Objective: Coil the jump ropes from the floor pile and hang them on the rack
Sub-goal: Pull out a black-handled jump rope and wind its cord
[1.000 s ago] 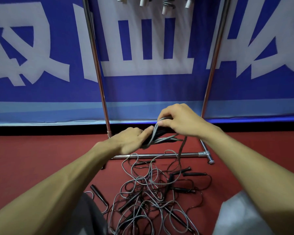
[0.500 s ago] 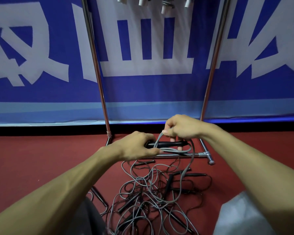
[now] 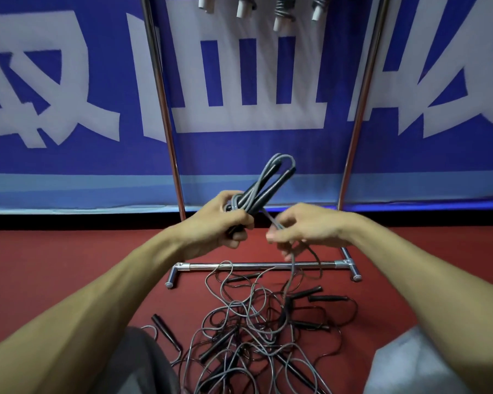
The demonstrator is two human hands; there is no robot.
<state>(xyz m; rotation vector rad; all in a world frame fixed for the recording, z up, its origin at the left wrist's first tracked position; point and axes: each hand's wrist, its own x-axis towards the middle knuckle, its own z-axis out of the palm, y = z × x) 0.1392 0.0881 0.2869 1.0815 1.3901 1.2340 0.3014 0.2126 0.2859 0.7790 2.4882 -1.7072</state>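
On the red floor (image 3: 69,265): tangled pile of jump ropes (image 3: 254,331), grey cords, black handles.
Left hand (image 3: 214,223): fingers curled round a folded rope bundle (image 3: 268,180) pointing up.
Right hand (image 3: 305,226): fingers pinch its loose strand (image 3: 292,268), trailing to the pile.
Rack (image 3: 164,109): behind, coiled ropes (image 3: 283,9) hanging at top.

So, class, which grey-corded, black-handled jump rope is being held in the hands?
The half-coiled grey, black-handled jump rope gripped in the left hand, tail pinched by the right hand; the other ropes lie tangled on the red floor.
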